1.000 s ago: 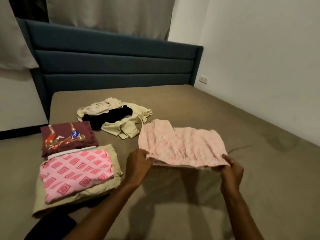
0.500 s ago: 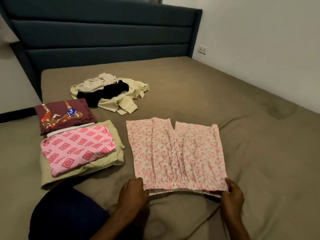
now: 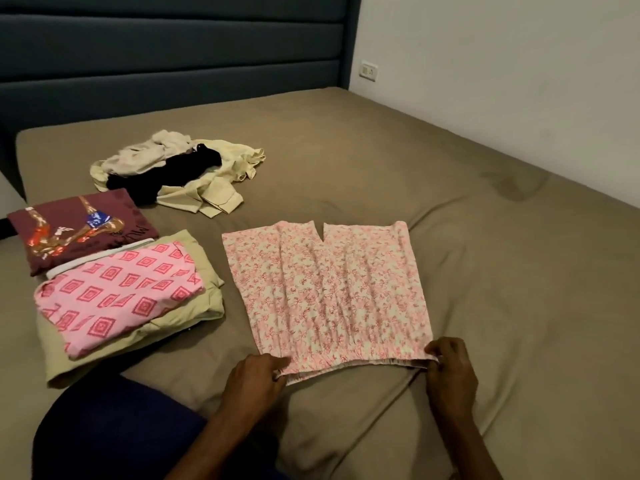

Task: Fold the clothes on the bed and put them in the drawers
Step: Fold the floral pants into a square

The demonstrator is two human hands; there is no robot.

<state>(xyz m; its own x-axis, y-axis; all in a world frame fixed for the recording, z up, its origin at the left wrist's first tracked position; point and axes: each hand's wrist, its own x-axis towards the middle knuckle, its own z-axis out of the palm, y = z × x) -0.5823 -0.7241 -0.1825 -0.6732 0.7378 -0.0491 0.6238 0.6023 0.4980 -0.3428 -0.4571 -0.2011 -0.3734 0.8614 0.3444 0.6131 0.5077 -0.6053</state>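
Pink floral shorts [image 3: 329, 292] lie spread flat on the bed [image 3: 485, 271], waistband toward me. My left hand [image 3: 256, 379] pinches the waistband's left corner and my right hand [image 3: 450, 365] pinches its right corner. To the left sits a folded stack: a pink diamond-print garment [image 3: 117, 296] on a folded olive piece [image 3: 207, 275], with a folded maroon printed T-shirt [image 3: 72, 226] behind it. Farther back lies an unfolded heap of cream and black clothes [image 3: 180, 171].
A dark blue padded headboard [image 3: 173, 57] closes the bed's far end. A white wall [image 3: 519, 81] with a socket [image 3: 369, 69] runs along the right side. Something dark blue [image 3: 117, 434] fills the lower left corner, close to me.
The floral shorts went from held up above the bed to laid flat on it. Both hands kept hold of the waistband corners. The view tilted down.
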